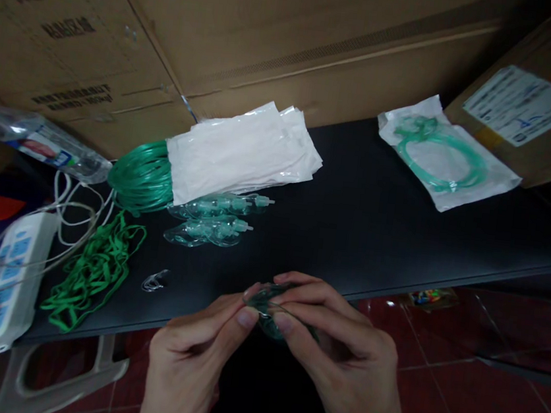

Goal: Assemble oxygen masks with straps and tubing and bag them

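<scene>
The person's left hand [189, 356] and right hand [337, 366] meet over the near edge of the black table [377, 231], both pinching one clear green plastic mask [268, 308]. The left thumb and forefinger press on its left side; the right fingers curl over its top and far side, so most of it is hidden. It is held in the air just off the table edge, above the red tiled floor [457, 399].

Judging by the grip, the step in hand is fitting or adjusting something small on the mask — perhaps a thin strap or clip, though the detail is too dim to tell. The next move would likely call for a steady hold by one hand while the other's fingertips work the fine part.

On the table lie more masks [214, 216], a coil of green tubing [142, 175], a stack of white pouches [242, 153], loose green elastic bands [93, 272] and one packed pouch [445, 156].
</scene>
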A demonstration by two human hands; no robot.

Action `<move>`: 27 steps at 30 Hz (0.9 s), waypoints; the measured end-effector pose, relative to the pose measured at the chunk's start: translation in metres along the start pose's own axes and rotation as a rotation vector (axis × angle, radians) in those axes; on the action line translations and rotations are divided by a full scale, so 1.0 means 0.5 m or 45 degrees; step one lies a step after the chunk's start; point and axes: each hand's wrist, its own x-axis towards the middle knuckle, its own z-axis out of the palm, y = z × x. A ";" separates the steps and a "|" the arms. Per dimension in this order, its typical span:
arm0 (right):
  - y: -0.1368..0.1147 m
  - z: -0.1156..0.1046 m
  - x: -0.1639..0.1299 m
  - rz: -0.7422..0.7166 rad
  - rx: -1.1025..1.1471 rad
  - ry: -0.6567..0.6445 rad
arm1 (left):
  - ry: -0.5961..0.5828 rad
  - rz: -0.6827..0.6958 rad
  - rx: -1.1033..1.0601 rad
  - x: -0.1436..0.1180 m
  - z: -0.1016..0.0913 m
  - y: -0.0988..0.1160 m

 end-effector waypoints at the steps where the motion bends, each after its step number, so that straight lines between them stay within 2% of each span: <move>1: 0.000 0.000 0.000 -0.008 -0.007 -0.003 | 0.006 0.003 0.007 0.000 0.000 0.001; 7: 0.001 -0.004 -0.003 -0.018 -0.010 -0.041 | 0.043 0.017 0.040 -0.001 0.001 0.000; 14: 0.004 -0.016 0.006 0.105 0.026 -0.162 | 0.060 -0.031 0.037 -0.003 0.004 0.000; 23: 0.025 -0.033 0.006 0.298 0.292 -0.302 | -0.093 -0.241 -0.201 -0.005 -0.006 -0.021; 27: 0.036 -0.033 0.006 0.376 0.400 -0.295 | -0.060 -0.235 -0.278 0.005 0.000 -0.039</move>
